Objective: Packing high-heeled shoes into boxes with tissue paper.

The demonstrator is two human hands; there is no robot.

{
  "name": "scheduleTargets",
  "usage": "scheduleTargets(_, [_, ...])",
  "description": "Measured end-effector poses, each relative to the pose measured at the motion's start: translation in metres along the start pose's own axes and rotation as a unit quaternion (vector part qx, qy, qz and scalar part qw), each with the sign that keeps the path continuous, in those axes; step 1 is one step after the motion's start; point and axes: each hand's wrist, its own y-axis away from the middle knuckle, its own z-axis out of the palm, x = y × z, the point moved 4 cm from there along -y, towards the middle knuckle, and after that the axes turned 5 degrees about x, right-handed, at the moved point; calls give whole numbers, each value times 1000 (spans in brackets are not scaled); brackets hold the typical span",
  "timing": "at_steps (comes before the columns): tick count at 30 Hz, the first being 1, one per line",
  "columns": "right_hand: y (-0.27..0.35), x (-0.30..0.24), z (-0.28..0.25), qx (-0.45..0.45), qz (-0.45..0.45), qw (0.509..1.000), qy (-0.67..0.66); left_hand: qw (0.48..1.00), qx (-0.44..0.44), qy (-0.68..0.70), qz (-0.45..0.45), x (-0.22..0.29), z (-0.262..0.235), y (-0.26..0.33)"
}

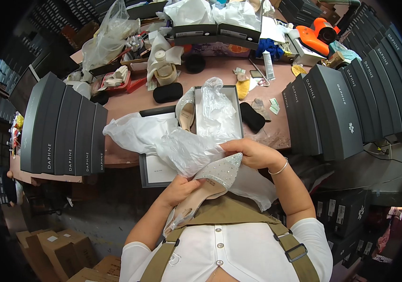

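Note:
A silvery, sparkling pointed shoe [220, 173] lies across my lap, its toe towards the upper right. My left hand [178, 190] is closed round the shoe's side, thumb over the edge near the insole. At the toe end, my right hand [253, 154] pinches crumpled white tissue paper [189, 149] that spreads left over the open shoe box. Its other fingers are hidden behind the toe. The matching shoe [186, 113] rests in front of me against the open box [239, 107], which holds more white tissue [217, 113]. A box lid [156, 175] lies under the paper.
Dark shoe boxes stand in rows at left [64, 131] and right [330, 113]. Black pads [168, 93] lie on the pinkish table [121, 105]. At the back are a tissue-filled box [194, 32], a white tube [268, 66] and an orange tool [313, 40]. Cardboard cartons [64, 249] sit at lower left.

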Motion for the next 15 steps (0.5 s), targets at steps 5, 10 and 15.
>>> scheduleTargets(5, [8,3,-8,-34,30,999,7,1000,2,7,20,-11,-3,-1])
scheduleTargets(10, [6,19,-25,-23,70,982,-174,960,-16,-239,144,16,-8,-1])
scheduleTargets(15, [-25,-22,-12,-61,-89,984,-145,887,-47,-409,208,56,12,-4])
